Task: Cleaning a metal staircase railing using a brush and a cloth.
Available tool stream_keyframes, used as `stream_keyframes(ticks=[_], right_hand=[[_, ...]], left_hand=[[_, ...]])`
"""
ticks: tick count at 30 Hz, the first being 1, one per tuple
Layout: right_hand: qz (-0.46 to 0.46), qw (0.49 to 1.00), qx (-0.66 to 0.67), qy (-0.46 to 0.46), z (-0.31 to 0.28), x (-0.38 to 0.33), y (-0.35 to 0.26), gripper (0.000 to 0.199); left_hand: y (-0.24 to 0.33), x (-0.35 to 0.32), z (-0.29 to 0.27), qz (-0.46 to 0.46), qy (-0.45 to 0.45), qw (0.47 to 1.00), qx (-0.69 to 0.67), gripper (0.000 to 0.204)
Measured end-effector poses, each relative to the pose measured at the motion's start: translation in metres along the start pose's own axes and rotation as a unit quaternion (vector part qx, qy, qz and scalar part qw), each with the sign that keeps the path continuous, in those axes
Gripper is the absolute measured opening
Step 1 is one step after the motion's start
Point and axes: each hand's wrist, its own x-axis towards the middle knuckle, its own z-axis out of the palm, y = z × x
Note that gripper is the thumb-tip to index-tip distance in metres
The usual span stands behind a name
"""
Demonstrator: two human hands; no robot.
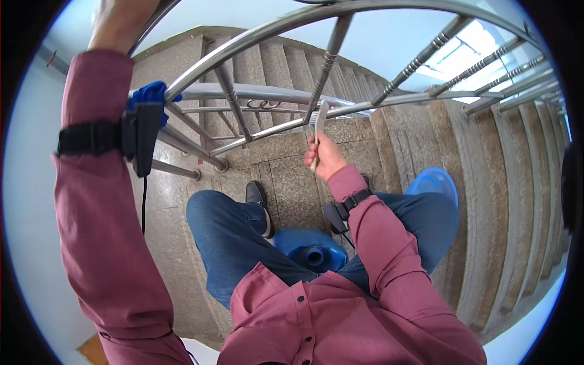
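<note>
Right hand (pixel 329 158) grips brush (pixel 322 114), bristles at lower rail (pixel 275 129) along landing's (pixel 292 182) far edge; step judged scrubbing, next stroke needing steady pressure; left hand's (pixel 123 23) grip, cropped, cannot be told.

Left arm (pixel 103 213) up high, left hand (pixel 125 21) partly out of view, left of the railing (pixel 330 55); right arm (pixel 389 243) bent, right hand (pixel 330 157) curled tight just before it!

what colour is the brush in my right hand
The brush is a pale off-white; it shows best in the head view.
</note>
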Motion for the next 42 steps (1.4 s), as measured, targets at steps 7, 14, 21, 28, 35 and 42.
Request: stream_keyframes(ticks=[7, 14, 21, 28, 35, 42], right_hand=[[-0.014, 0.997, 0.079, -0.009, 0.048, -0.001, 0.041, 0.041], [-0.04, 0.995, 0.092, -0.011, 0.026, 0.032, 0.01, 0.034], [-0.041, 0.994, 0.098, -0.004, 0.028, 0.025, 0.014, 0.035], [-0.015, 0.996, 0.083, 0.006, 0.06, -0.003, 0.044, 0.044], [-0.026, 0.995, 0.084, -0.047, 0.025, 0.036, 0.007, 0.041], [-0.039, 0.998, 0.038, -0.038, 0.03, 0.018, 0.042, 0.044]], left_hand=[[-0.066, -0.025, 0.031, -0.055, -0.072, 0.996, 0.026, 0.035], [-0.058, -0.022, 0.029, -0.096, -0.096, 0.991, 0.021, 0.033], [-0.022, -0.016, 0.027, -0.264, -0.155, 0.95, -0.059, 0.036], [-0.013, -0.005, 0.015, -0.389, -0.113, 0.901, -0.155, 0.073], [-0.012, 0.002, -0.001, -0.373, -0.119, 0.91, -0.135, 0.073], [-0.006, -0.004, 0.015, -0.385, -0.121, 0.901, -0.16, 0.07]])
